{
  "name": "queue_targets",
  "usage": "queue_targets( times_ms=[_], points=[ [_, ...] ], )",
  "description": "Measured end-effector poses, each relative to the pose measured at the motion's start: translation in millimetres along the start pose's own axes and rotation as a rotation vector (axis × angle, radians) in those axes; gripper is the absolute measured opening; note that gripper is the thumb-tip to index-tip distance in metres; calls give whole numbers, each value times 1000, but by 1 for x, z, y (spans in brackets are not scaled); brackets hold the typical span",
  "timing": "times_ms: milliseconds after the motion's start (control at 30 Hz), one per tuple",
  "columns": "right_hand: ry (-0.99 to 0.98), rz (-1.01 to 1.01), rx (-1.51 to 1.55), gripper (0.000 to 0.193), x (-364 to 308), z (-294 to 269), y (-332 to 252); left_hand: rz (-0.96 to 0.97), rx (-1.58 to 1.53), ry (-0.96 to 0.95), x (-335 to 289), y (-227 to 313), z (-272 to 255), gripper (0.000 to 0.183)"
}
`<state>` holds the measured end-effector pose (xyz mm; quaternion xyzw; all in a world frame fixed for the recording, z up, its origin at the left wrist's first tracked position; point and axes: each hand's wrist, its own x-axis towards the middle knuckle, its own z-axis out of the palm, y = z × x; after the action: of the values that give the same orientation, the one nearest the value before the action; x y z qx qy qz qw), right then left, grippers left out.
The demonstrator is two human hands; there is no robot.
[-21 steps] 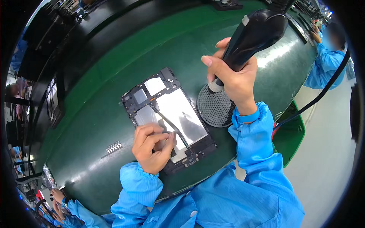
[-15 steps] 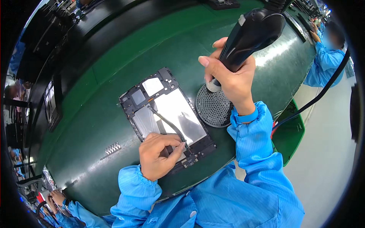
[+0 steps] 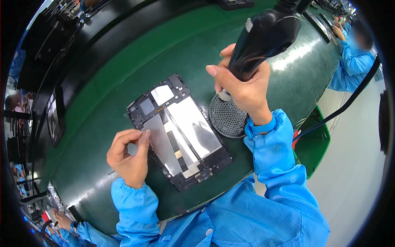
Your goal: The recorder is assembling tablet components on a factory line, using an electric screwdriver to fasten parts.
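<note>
The green counter (image 3: 92,140) is the largest thing here, and it fills the middle of the view. At its far right side sits a co-worker (image 3: 349,66) in blue clothes. A green bin (image 3: 319,142) stands lower, beside the right edge of the counter.

The opened flat device (image 3: 220,158), with a black frame, lies on the counter in front of the person, turned a little aslant. A black handheld tool (image 3: 263,45) is tilted above the counter, to the right of the device. Inside the frame, a shiny silver panel (image 3: 197,133) takes the right half. A round grey disc (image 3: 228,117) with many small holes is just beside the device; the tip of the tool overlaps its upper edge, but I cannot tell if they touch. A translucent grey sheet (image 3: 162,144) lies along the left part of the device.

Of the hands, the right hand (image 3: 249,90) is wrapped around the tool. The left hand (image 3: 131,162) has thumb and forefinger pressed together, pinching the left edge of the sheet. Smaller are a white patch (image 3: 162,94) and a grey square (image 3: 147,107), both near the device's upper end.
</note>
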<state>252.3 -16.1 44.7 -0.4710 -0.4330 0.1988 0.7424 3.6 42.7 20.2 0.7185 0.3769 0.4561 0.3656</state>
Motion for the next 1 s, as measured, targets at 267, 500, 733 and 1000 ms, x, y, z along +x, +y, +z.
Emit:
queue_targets(
  times_ms=[267, 500, 733, 1000],
  points=[
    [58, 60, -69, 33, -7, 22, -8, -352, -31, -66, -31, -19, -55, 9],
    [48, -124, -49, 33, -9, 15, -17, -568, -156, -115, -35, -15, -59, 11],
    [-3, -121, -28, 35, -13, 22, -15, -432, -86, -138, -20, -32, -46, 11],
    [42, -106, -40, 36, -15, 21, -18, -373, -30, -208, -10, -44, -47, 10]
  ],
)
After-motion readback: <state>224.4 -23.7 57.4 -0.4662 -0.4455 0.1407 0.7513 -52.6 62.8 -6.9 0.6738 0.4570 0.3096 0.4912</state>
